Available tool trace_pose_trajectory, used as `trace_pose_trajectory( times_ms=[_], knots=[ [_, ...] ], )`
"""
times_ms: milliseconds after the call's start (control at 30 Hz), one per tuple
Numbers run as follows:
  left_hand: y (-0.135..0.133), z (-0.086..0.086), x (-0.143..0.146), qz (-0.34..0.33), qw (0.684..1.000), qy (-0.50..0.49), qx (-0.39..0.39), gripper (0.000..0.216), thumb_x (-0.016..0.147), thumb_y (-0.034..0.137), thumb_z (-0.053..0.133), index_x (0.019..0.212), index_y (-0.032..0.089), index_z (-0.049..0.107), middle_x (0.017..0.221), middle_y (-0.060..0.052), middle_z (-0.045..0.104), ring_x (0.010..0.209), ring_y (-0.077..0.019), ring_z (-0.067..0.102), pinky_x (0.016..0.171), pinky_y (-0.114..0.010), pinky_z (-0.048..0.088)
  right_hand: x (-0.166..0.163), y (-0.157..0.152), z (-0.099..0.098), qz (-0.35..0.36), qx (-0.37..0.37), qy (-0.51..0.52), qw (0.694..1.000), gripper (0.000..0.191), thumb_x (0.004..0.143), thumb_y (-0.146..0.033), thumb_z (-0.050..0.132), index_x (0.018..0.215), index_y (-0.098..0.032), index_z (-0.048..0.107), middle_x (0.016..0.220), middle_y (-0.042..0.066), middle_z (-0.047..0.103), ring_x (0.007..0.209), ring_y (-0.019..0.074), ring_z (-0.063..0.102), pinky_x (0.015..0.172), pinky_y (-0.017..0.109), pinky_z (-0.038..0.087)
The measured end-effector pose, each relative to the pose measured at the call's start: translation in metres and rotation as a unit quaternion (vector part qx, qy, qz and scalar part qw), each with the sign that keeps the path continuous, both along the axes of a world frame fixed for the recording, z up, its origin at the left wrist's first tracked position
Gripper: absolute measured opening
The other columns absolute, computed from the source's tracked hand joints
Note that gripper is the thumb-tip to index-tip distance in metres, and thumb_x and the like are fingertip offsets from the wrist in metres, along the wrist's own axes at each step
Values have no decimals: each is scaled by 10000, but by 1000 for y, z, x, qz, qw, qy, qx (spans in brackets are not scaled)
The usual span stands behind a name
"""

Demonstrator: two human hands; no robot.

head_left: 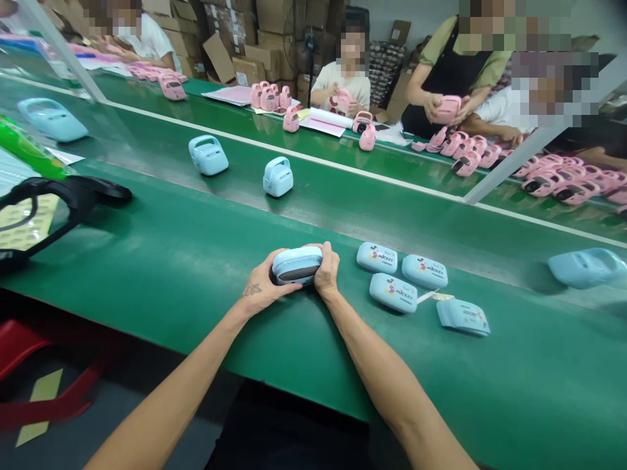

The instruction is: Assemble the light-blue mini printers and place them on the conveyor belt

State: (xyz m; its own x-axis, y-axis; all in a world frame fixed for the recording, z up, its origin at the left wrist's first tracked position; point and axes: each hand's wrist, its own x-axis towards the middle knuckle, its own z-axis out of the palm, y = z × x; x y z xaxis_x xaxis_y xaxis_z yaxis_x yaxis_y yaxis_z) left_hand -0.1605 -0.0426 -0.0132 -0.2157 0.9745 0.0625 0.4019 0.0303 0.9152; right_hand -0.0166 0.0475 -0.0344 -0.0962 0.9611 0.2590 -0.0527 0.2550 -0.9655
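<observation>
Both my hands grip one light blue device [296,264] on the green belt [196,261] near its front edge. My left hand [264,287] wraps its left end and my right hand [327,267] closes on its right end. The device shows a dark grey slot on its near side. Just right of my right hand lie three blue Mickey-printed covers [376,257] [424,271] [393,292], and a fourth blue cover [463,316] lies farther right beside a small strip.
More blue devices [277,177] [208,155] [52,119] [586,267] sit along the belt. Black glasses-like frame [59,209] lies at left. Across the belt, several people handle pink devices [465,160]; cardboard boxes stack behind. A slanted metal bar [529,150] crosses at right.
</observation>
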Motion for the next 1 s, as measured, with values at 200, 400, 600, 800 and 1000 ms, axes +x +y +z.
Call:
trace_pose_trajectory(
  times_ms=[200, 400, 600, 800, 1000],
  knots=[
    [4, -11, 12, 47, 990, -100, 88, 706, 906, 674, 482, 1406, 178, 536, 1391, -141, 628, 1282, -313, 580, 1110, -432, 409, 3, 12, -5, 100, -74, 75, 989, 730, 925, -720, 336, 766, -161, 778, 716, 73, 755, 734, 231, 699, 736, 322, 528],
    [30, -15, 28, 202, 962, -80, 168, 588, 947, 669, 357, 1028, 177, 670, 977, -90, 715, 924, -262, 660, 845, -366, 500, -2, 13, -2, 39, -67, 14, 997, 749, 926, -732, 283, 738, -165, 735, 653, 48, 708, 691, 218, 652, 678, 299, 480],
    [54, -2, 15, 224, 966, -14, 127, 600, 940, 688, 302, 689, 223, 588, 713, -58, 652, 742, -243, 619, 727, -351, 468, -20, 6, 4, -100, -42, -71, 992, 669, 984, -608, 189, 707, -201, 642, 706, 74, 708, 684, 227, 610, 703, 319, 418],
    [53, -4, 18, 264, 954, 25, 141, 591, 957, 680, 256, 616, 252, 480, 599, -29, 568, 596, -208, 527, 609, -333, 415, -23, 5, 1, -118, -11, -88, 989, 616, 1000, -548, 151, 681, -222, 565, 650, 58, 662, 642, 220, 579, 682, 318, 399],
    [58, -1, 10, 234, 965, -33, 110, 619, 906, 747, 331, 659, 240, 588, 669, -53, 661, 703, -250, 623, 688, -360, 481, -17, 6, 1, -49, -57, -53, 996, 623, 985, -620, 209, 786, -219, 642, 786, 74, 732, 769, 251, 645, 781, 347, 471]
  ],
)
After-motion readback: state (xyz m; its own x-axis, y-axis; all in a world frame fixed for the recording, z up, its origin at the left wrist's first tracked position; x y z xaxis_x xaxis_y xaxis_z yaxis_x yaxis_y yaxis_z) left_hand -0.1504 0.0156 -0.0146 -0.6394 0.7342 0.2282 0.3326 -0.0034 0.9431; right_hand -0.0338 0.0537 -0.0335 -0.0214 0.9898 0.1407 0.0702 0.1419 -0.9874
